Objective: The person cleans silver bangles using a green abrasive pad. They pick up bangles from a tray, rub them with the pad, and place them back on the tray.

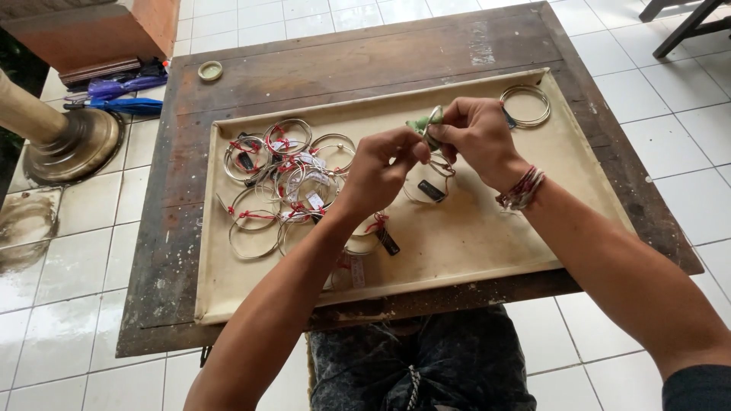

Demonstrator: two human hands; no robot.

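Head view, everything placed off the cream tray point(457, 251) on the dark wooden table point(343, 68).

Both hands are raised over the tray's middle, fingertips meeting. Left hand point(381, 169) is pinched nearly closed on the thin metal bangle point(440, 164) or its tie; the exact contact is hidden behind the fingers. Right hand point(476, 137) is curled tight, holding a small green piece point(423, 124) plus the top of the same bangle. A black tag point(431, 190) dangles below, just above the tray floor.

Left part of the tray: a tangled heap of tagged bangles point(285, 179) with red ties, overlapping and touching. Far right corner: a plain stack of bangles point(525, 105), well apart from the heap. Off the tray, by the table's far left edge: a small round lid point(210, 71).

Risks as I see them:
- Grip is fingertip-only on thin wire. A slip would likely drop the bangle onto the tray; the raised edge should catch it, but it could roll into the heap and get lost among lookalikes.
- The dangling tag could snag on the loose tagged bangle point(373, 232) sitting under the left wrist, dragging it along.
- Left forearm hangs low over the tray's near edge; a sweep left would probably rake the heap and tangle the ties further.
- The tie looks fine; a hard pull may snap it.
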